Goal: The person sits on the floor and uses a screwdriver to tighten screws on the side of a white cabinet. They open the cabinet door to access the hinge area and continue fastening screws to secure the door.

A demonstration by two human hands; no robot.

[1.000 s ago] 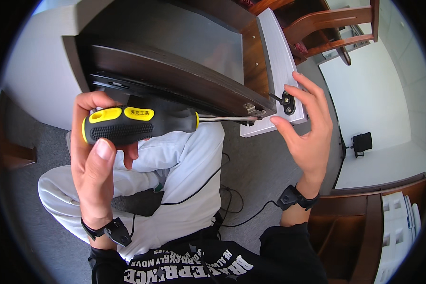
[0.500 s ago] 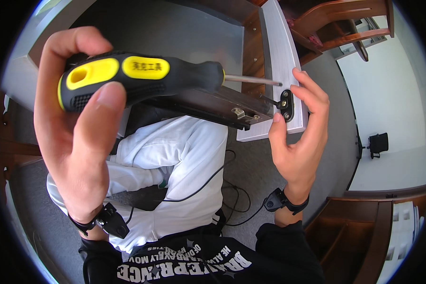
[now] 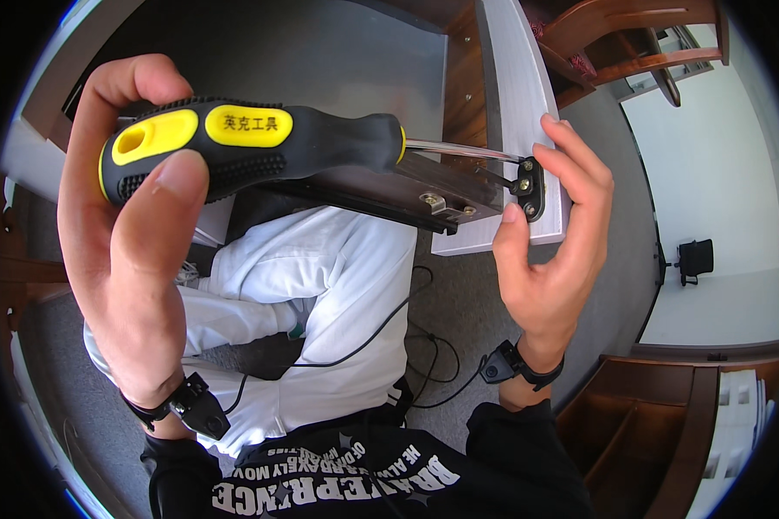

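Left hand [image 3: 143, 259] grasping black-and-yellow screwdriver [image 3: 337, 143], tip at upper screw [image 3: 529, 165] of black oval plate [image 3: 537, 190]; right hand [image 3: 556, 259] curved around plate, grip unclear.

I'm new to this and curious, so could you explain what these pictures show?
No machine does the work here, only a person's bare hands. A head-worn fisheye camera looks down at them, so straight edges bend. The left grip holds a black and yellow screwdriver, its tip close to a black fitting on a pale panel. The right grip is spread open beside that fitting. Black devices are strapped to both wrists. Below are white trousers and a grey floor.
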